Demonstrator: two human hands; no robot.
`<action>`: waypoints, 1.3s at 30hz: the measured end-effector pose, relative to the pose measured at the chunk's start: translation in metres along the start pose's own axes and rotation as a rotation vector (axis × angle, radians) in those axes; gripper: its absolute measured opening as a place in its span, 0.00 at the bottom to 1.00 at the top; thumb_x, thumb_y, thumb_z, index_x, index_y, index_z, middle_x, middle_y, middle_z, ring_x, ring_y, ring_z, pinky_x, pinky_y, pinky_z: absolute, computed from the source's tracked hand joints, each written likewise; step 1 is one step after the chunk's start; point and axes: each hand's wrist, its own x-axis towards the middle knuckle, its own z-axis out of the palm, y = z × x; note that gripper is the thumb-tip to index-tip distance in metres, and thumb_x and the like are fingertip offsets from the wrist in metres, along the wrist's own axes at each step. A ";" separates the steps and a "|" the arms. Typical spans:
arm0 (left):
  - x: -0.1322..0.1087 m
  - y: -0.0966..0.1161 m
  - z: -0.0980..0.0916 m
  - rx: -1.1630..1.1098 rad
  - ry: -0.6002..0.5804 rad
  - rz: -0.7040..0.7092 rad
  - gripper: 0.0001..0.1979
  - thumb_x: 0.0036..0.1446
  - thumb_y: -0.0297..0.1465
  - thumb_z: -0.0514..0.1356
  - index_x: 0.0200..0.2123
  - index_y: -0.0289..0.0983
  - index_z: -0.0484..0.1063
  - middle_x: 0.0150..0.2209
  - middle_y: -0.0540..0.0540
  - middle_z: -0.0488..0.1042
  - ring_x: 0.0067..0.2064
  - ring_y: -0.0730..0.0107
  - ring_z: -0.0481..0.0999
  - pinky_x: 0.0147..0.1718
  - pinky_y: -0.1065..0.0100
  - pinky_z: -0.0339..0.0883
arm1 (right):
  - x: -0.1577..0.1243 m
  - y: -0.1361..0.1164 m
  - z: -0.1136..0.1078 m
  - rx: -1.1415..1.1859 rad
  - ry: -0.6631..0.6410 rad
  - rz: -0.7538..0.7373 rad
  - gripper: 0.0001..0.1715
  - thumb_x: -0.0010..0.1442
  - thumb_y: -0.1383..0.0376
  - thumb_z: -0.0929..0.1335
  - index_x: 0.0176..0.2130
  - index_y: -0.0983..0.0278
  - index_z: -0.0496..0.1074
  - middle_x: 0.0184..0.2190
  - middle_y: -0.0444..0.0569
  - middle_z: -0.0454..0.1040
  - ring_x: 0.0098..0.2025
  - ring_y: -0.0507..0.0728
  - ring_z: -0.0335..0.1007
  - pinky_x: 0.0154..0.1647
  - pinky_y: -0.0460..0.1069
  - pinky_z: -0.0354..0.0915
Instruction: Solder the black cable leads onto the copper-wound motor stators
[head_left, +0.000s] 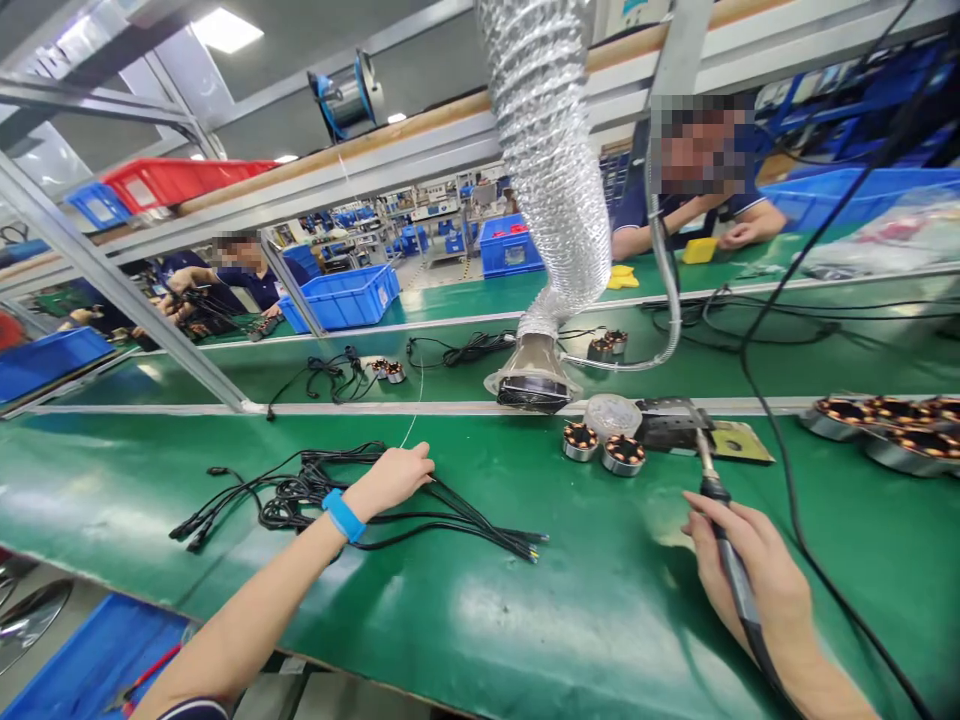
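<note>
My left hand (394, 478), with a blue band on its wrist, is closed over a bundle of black cables (300, 495). A thin strand of solder wire (417, 400) runs down into its pinched fingers. The cables' stripped ends (529, 545) lie to the right of that hand. My right hand (757, 565) is wrapped round a soldering iron (733, 575). The iron's tip end reaches a dark metal holder (667, 425) beside a yellowish pad (741, 442). Two copper-wound motor stators (623, 455) sit left of the holder, by a round translucent container (612, 413).
A foil exhaust duct (555, 170) hangs over the bench, its hood (534, 385) behind the stators. More stators (911, 450) lie at the right. The iron's black cord (799, 520) crosses the right side. Co-workers sit across the bench. A wire spool (349, 95) stands on the shelf.
</note>
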 end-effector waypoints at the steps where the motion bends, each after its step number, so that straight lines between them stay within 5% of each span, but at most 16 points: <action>1: 0.004 0.012 -0.001 -0.011 0.012 0.032 0.12 0.72 0.35 0.56 0.45 0.37 0.79 0.46 0.43 0.73 0.36 0.66 0.78 0.35 0.67 0.70 | 0.000 0.000 0.000 0.005 -0.001 0.001 0.13 0.70 0.61 0.67 0.51 0.59 0.77 0.42 0.49 0.75 0.33 0.54 0.79 0.38 0.49 0.73; 7: 0.023 0.077 -0.001 -0.232 0.064 0.249 0.13 0.74 0.38 0.55 0.48 0.41 0.77 0.45 0.46 0.75 0.40 0.67 0.79 0.37 0.70 0.68 | 0.001 -0.005 -0.002 -0.011 0.017 -0.024 0.13 0.71 0.63 0.66 0.51 0.61 0.77 0.43 0.50 0.75 0.37 0.55 0.79 0.39 0.49 0.75; 11: 0.035 0.098 0.009 -0.344 0.110 0.246 0.14 0.74 0.40 0.54 0.48 0.41 0.78 0.44 0.46 0.77 0.42 0.66 0.79 0.39 0.69 0.69 | 0.003 -0.010 -0.002 -0.049 0.013 -0.090 0.13 0.71 0.66 0.65 0.53 0.61 0.75 0.42 0.50 0.75 0.35 0.54 0.79 0.35 0.48 0.75; 16: 0.035 0.101 0.009 -0.532 0.135 0.261 0.17 0.71 0.45 0.58 0.52 0.42 0.78 0.47 0.46 0.76 0.43 0.65 0.79 0.43 0.68 0.70 | 0.016 -0.016 0.003 -0.038 -0.032 -0.118 0.18 0.70 0.67 0.65 0.58 0.60 0.73 0.51 0.56 0.75 0.43 0.58 0.81 0.44 0.51 0.78; 23: 0.024 0.099 -0.001 -0.641 -0.014 0.328 0.15 0.64 0.43 0.67 0.48 0.42 0.79 0.44 0.46 0.78 0.44 0.65 0.79 0.42 0.68 0.70 | 0.044 -0.016 0.032 -0.044 -0.198 -0.152 0.26 0.70 0.69 0.62 0.64 0.58 0.69 0.58 0.60 0.73 0.52 0.63 0.79 0.49 0.57 0.78; 33: 0.027 0.114 -0.012 -0.410 -0.051 0.300 0.15 0.66 0.45 0.64 0.45 0.39 0.76 0.48 0.43 0.79 0.45 0.58 0.82 0.41 0.65 0.71 | 0.050 0.011 0.062 -0.025 -0.227 -0.220 0.24 0.72 0.63 0.61 0.62 0.64 0.70 0.55 0.64 0.73 0.53 0.67 0.77 0.50 0.60 0.75; 39: 0.030 0.127 -0.004 -0.439 -0.001 0.331 0.17 0.69 0.46 0.60 0.46 0.38 0.75 0.48 0.41 0.81 0.47 0.55 0.82 0.39 0.62 0.71 | 0.042 -0.001 0.053 0.113 -0.217 -0.129 0.23 0.71 0.54 0.62 0.59 0.57 0.71 0.54 0.58 0.72 0.45 0.64 0.79 0.41 0.57 0.75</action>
